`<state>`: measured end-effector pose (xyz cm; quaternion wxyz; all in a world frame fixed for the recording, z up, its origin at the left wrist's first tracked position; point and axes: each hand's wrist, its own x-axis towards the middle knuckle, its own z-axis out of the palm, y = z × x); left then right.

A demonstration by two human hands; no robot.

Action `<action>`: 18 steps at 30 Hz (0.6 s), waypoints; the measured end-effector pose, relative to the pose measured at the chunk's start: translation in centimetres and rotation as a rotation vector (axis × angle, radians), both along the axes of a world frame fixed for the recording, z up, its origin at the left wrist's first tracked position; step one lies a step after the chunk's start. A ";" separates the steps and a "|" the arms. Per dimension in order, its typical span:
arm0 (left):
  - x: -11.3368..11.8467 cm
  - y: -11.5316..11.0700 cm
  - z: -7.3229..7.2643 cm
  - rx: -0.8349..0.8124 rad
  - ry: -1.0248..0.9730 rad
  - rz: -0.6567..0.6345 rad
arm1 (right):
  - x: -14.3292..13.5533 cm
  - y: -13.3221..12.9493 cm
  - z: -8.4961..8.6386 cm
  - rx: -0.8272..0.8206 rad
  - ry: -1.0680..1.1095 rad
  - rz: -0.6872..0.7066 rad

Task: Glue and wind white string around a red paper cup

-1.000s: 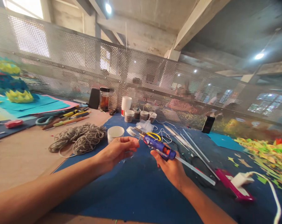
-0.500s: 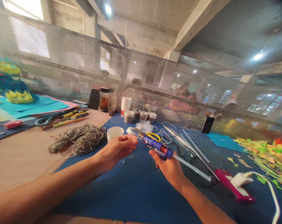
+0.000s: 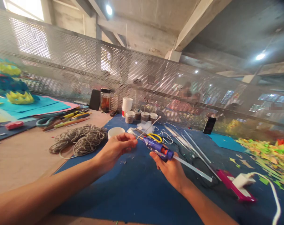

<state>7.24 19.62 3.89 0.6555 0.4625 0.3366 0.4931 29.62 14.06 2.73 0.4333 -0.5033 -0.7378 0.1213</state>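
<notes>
My left hand (image 3: 119, 144) is closed, pinching a thin greyish stem (image 3: 151, 125) between thumb and fingers. The stem slants up and to the right, with a small light knob or loop at its far end. In my right hand (image 3: 171, 168) is a blue hot glue gun (image 3: 157, 147), pointing left, with a long translucent glue stick (image 3: 193, 168) sticking out of its back. The nozzle is close to the stem by my left fingertips; whether they touch I cannot tell. Behind the gun lie yellow-handled scissors (image 3: 155, 137).
A bundle of grey-brown cord (image 3: 78, 139) lies left of a white cup (image 3: 116, 132). Several small pots (image 3: 145, 116) stand near the perforated screen (image 3: 81, 68). A magenta power strip (image 3: 237, 186) with a white plug is at right, near coloured paper scraps (image 3: 266, 156).
The stem in my left hand has swung from steeply upright to a lower slant toward the right. My right hand and the glue gun have barely moved.
</notes>
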 end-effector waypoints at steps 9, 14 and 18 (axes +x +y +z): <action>0.1 -0.4 0.4 0.170 0.137 0.086 | 0.0 0.0 0.1 0.002 -0.003 0.004; 0.1 -0.2 0.5 0.165 0.155 0.085 | 0.0 0.0 0.0 0.007 0.000 -0.003; 0.0 -0.3 0.6 0.151 0.150 0.078 | 0.0 0.0 0.0 0.015 0.002 -0.012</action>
